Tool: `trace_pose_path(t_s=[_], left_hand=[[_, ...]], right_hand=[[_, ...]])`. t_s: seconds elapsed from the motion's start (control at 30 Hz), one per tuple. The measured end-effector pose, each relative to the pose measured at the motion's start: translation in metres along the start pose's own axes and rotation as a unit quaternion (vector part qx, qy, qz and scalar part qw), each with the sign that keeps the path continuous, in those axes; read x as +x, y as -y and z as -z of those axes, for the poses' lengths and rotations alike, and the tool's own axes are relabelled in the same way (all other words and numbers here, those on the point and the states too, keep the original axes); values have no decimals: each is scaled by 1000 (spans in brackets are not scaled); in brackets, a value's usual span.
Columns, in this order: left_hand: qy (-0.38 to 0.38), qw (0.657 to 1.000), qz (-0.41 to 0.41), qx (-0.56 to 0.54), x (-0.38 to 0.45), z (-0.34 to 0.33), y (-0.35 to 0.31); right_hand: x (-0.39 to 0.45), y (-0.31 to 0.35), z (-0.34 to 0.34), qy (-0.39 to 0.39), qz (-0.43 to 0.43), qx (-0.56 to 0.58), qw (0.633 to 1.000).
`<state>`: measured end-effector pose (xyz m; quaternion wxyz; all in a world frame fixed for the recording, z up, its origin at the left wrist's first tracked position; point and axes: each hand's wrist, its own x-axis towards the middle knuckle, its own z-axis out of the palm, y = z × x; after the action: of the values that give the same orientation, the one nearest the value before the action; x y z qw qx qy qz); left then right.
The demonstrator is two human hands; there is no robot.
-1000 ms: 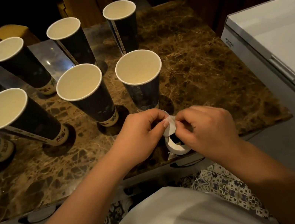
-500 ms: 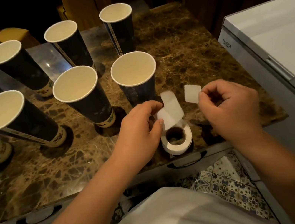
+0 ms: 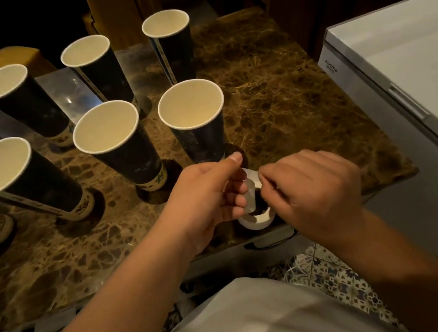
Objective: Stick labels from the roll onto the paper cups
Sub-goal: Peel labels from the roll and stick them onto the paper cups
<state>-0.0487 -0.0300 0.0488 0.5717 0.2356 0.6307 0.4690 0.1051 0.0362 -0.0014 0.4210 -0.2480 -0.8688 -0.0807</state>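
Observation:
Several tall dark paper cups with white insides stand on the marble table; the nearest cup (image 3: 197,129) is just beyond my hands. A white label roll (image 3: 258,218) lies flat near the table's front edge. My left hand (image 3: 205,197) holds the loose strip (image 3: 251,199) lifted up from the roll. My right hand (image 3: 314,187) is just right of it, with thumb and forefinger pinched together at the strip's upper end. My fingers mostly hide the label they pinch. No label shows on the nearest cup's visible side.
Brown marble tabletop (image 3: 272,93) stretches bare to the right of the cups. A white chest freezer (image 3: 412,81) stands close on the right. Patterned floor tiles (image 3: 333,283) and my light shirt fill the bottom of the view.
Half a second ago my right hand held a peeled label up and to the right of the roll. It has since come back to the strip, and that label is no longer in sight.

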Motion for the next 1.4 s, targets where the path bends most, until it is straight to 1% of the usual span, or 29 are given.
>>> trace_pose_path(t_s=[0.1, 0.2, 0.23, 0.3, 0.37, 0.4, 0.47, 0.5, 0.53, 0.63, 0.73, 0.8, 0.9, 0.93, 1.0, 1.07, 1.13, 1.23, 1.3, 1.4], left_hand=[[-13, 1000, 4, 2, 1, 4, 3], [-22, 999, -8, 43, -1, 8, 5], [-26, 997, -22, 76, -2, 10, 4], [-34, 981, -69, 176, -7, 16, 2], [-22, 955, -126, 267, -12, 25, -2], [-11, 944, -150, 293, -14, 29, -4], [1, 929, -183, 322, -20, 36, -6], [4, 922, -191, 336, -23, 39, -6], [6, 914, -196, 354, -26, 41, -6], [-2, 898, -194, 395, -35, 50, -2], [-45, 897, -182, 399, -43, 59, 5], [-94, 901, -170, 388, -49, 63, 12], [-163, 919, -155, 325, -58, 69, 26], [-182, 925, -151, 298, -61, 72, 31], [-206, 936, -145, 246, -68, 83, 38], [-197, 945, -144, 217, -74, 99, 42], [-181, 949, -149, 212, -81, 116, 47], [-183, 949, -157, 202, -92, 142, 53], [-188, 946, -165, 205, -98, 158, 57], [-191, 946, -172, 198, -103, 185, 63]], right_hand=[[0, 1, 2, 5, 31, 10, 999], [-2, -3, 4, 41, 33, 55, 997], [-2, -3, 4, 52, 12, 87, 995], [0, -3, 6, 74, -73, 165, 981], [7, 0, 9, 105, -180, 231, 950], [12, 1, 10, 130, -234, 270, 925], [19, 4, 12, 200, -316, 357, 856], [23, 6, 12, 227, -332, 391, 828], [26, 8, 12, 243, -337, 413, 811], [32, 19, 7, 262, -330, 453, 786], [33, 30, 0, 276, -319, 463, 779], [33, 38, -5, 281, -301, 453, 791], [36, 56, -12, 263, -263, 421, 828], [37, 62, -15, 254, -256, 419, 833], [41, 74, -19, 246, -256, 431, 829], [46, 87, -24, 249, -253, 448, 821], [49, 102, -29, 257, -243, 460, 814], [53, 128, -38, 264, -232, 443, 825], [54, 147, -46, 260, -241, 426, 832], [56, 177, -55, 251, -265, 423, 829]])
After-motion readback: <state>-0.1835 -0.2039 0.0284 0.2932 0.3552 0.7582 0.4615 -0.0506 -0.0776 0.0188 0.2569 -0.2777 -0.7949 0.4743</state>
